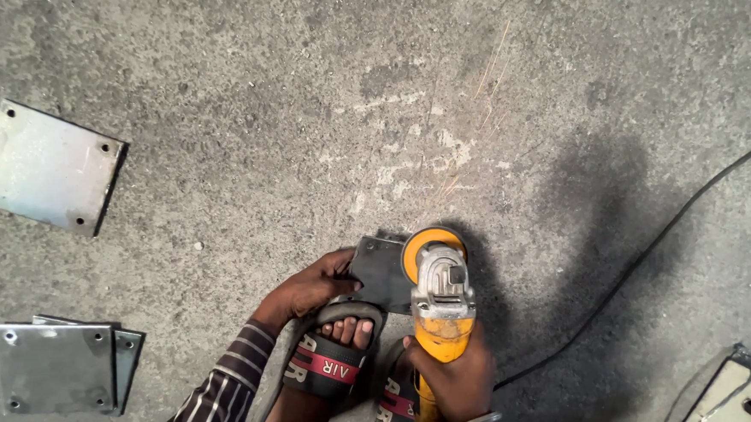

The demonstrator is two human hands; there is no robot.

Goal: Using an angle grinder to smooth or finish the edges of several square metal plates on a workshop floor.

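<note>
down on the rough concrete floor [243,141], a dark steel plate [382,271] lies flat, pinned by the left hand [315,284] at its near-left edge and by a sandalled foot [336,352] just behind — likely so it cannot skate; the right hand [451,371] is clamped round the yellow angle grinder [438,298], its disc at the plate's right edge, sparks [473,120] thrown away from the body; spare drilled plates [48,164] lie well apart at left, a black cable [651,248] trails right.
</note>
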